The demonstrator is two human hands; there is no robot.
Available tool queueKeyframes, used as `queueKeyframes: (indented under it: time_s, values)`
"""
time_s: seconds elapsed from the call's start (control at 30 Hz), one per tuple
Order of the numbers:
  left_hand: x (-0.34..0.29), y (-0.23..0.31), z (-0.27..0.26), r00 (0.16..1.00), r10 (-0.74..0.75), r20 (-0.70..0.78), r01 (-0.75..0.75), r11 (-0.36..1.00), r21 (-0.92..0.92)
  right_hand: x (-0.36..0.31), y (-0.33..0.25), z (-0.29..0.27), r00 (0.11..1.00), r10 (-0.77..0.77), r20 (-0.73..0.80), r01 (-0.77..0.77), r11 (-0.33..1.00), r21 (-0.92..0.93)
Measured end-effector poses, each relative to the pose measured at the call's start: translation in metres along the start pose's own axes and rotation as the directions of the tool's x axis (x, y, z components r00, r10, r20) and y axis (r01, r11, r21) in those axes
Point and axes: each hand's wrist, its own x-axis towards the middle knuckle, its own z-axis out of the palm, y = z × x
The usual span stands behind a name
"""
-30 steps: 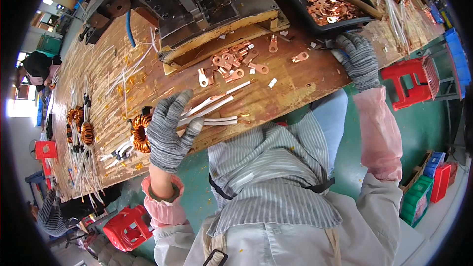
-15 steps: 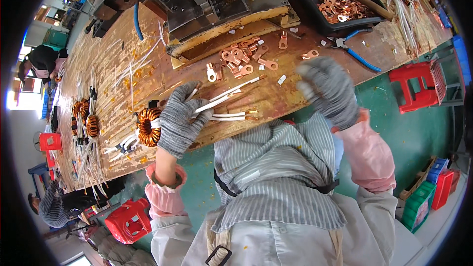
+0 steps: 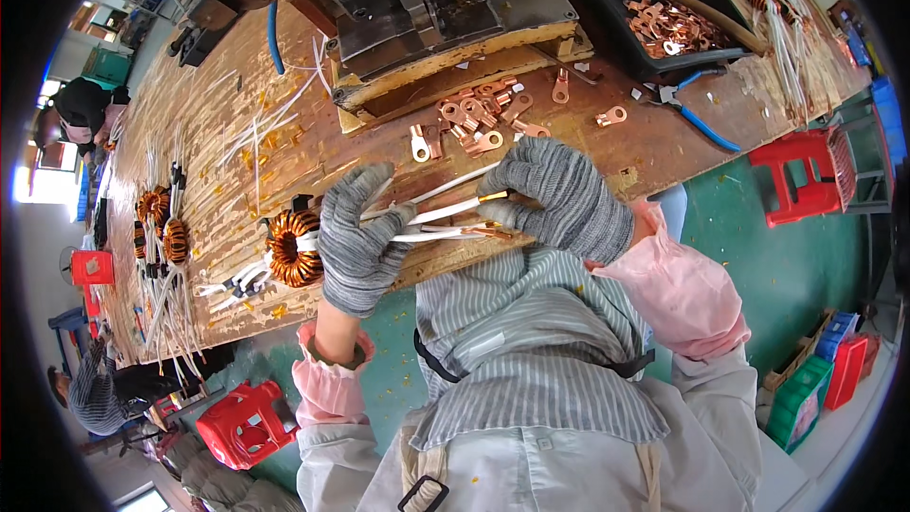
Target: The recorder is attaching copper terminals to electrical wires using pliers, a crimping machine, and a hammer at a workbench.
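Observation:
My left hand (image 3: 357, 239), in a grey knit glove, grips a bundle of white sleeved leads (image 3: 438, 212) that run from a copper-wound ring coil (image 3: 293, 246) lying at the near edge of the wooden bench (image 3: 218, 171). My right hand (image 3: 559, 197), also gloved, pinches the bare copper tips of those leads at their free end. Just beyond both hands lies a loose heap of copper ring lugs (image 3: 474, 118).
A metal press machine (image 3: 417, 9) stands at the back of the bench. A black tray of copper lugs (image 3: 678, 28) and blue-handled pliers (image 3: 697, 118) lie to the right. More coils (image 3: 161, 228) sit at the left. Red stools (image 3: 806, 175) (image 3: 242, 427) stand on the green floor.
My right hand came back from the tray at the far right to the lead tips in front of me. My left hand kept its hold on the leads and coil.

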Motion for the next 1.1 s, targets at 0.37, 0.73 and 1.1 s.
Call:
queueKeyframes:
  time_s: [0.37, 0.73, 1.1]
  values:
    - [0.037, 0.031, -0.006, 0.946, 0.150, 0.288, -0.119, 0.985, -0.125, -0.016, -0.008, 0.008, 0.978, 0.000, -0.207, -0.020, 0.995, -0.094]
    - [0.018, 0.043, 0.005, 0.982, 0.187, 0.006, -0.186, 0.971, 0.152, -0.039, -0.023, 0.023, 0.908, -0.293, -0.300, 0.158, 0.901, -0.403]
    - [0.005, 0.033, 0.017, 0.963, 0.245, -0.113, -0.226, 0.960, 0.163, -0.092, 0.074, -0.106, 0.824, 0.103, -0.558, -0.540, 0.442, -0.716]
